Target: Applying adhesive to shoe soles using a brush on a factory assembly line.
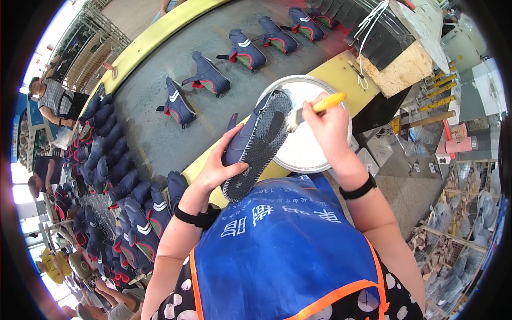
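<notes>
My left hand (pixel 217 166) grips a navy shoe upper (pixel 244 140) around its side, thumb on the bottom edge. The black textured underside (pixel 262 144) faces up, with pale stitching all round and a darker, wet-looking patch toward the far end. In my right hand (pixel 329 127) is a brush with a yellow handle (pixel 330 102). Its pale bristles (pixel 292 121) are at the right edge of the underside; whether they touch it I cannot tell. Below both hands sits a round, metal-rimmed basin (pixel 305 168) with a white inside.
Several navy shoe uppers (pixel 209 76) stand spaced along a grey surface (pixel 144 101) with yellow edging (pixel 154 36). Many more uppers (pixel 141 226) crowd the left. A wooden-sided box (pixel 400 69) with a white cord stands at the far right. Other people (pixel 56 101) are at the left.
</notes>
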Motion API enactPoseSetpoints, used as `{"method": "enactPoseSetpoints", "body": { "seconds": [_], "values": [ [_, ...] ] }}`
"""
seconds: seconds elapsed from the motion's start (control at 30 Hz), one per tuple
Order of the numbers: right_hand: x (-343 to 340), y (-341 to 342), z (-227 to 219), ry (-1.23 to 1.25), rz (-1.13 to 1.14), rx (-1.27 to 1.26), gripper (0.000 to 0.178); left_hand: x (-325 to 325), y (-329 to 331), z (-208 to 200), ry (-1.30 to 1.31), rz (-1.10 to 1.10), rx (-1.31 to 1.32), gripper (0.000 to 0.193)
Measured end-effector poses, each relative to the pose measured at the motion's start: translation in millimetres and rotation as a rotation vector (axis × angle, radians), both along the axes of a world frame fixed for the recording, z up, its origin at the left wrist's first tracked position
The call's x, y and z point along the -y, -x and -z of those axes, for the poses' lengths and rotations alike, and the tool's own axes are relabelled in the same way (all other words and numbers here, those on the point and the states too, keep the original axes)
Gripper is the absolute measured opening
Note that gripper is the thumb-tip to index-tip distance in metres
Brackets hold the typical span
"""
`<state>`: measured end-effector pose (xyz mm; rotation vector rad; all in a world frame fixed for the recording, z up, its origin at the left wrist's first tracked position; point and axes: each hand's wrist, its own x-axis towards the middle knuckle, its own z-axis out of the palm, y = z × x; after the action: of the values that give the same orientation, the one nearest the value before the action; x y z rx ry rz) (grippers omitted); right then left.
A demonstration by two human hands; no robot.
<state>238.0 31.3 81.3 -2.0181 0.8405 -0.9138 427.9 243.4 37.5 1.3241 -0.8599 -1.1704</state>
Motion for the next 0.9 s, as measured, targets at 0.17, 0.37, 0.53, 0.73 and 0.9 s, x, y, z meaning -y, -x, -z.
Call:
{"method": "enactPoseSetpoints", "body": {
  "seconds": [0.17, 0.37, 0.53, 0.73, 0.9],
  "values": [
    [5.8, -5.9, -7.4, 0.139, 0.029, 0.106, 0.026, -0.7, 0.2, 2.9, -0.009, 0.024, 0.021, 0.093],
    [-51.3, 12.7, 14.9, -0.129, -0.116, -0.016, 0.022, 0.5, 0.6, 4.2, -0.086, -0.109, -0.156, 0.092],
    [-50.5, 16.9, -10.8, -0.193, -0.092, 0.077, 0.017, -2.2, -4.5, 16.3, -0.048, -0.097, -0.383, 0.095],
    [-24.1, 2.6, -41.1, 0.064, 0.005, 0.315, 0.01, -4.8, -11.1, 16.8, 0.034, 0.004, -0.494, 0.101],
    [-24.3, -3.6, -50.0, 0.116, -0.018, 0.299, 0.009, -5.3, -11.3, 13.1, 0.084, 0.035, -0.262, 0.101]
  ]
}}
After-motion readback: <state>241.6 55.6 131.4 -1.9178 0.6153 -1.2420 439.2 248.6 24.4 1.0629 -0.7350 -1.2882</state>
